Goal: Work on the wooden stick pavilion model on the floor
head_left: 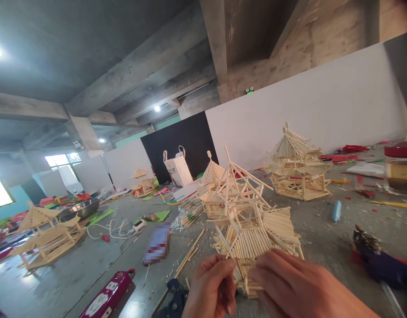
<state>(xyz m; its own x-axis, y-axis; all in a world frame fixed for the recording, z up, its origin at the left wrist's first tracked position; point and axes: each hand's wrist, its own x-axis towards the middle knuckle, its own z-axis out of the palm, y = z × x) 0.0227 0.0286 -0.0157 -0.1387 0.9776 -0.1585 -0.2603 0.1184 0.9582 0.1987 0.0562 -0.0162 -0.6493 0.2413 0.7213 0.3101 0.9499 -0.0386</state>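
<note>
My left hand (pixel 211 287) and my right hand (pixel 296 287) are at the bottom of the head view, both gripping the lower edge of a pale wooden-stick pavilion model (pixel 252 229). The model has a fan-shaped stick roof and a bare pointed frame on top. My left thumb and forefinger pinch a stick at the model's bottom left. My right hand's fingers curl over the bottom right edge.
Finished stick pavilions stand at the left (pixel 44 234), the right (pixel 298 170) and behind (pixel 211 176). Loose sticks (pixel 190 254), a magenta bottle (pixel 107 296), a white power strip (pixel 137 226), a metal bowl (pixel 82 207), a white bag (pixel 177 168) and a red-lidded jar (pixel 400 168) lie on the grey floor.
</note>
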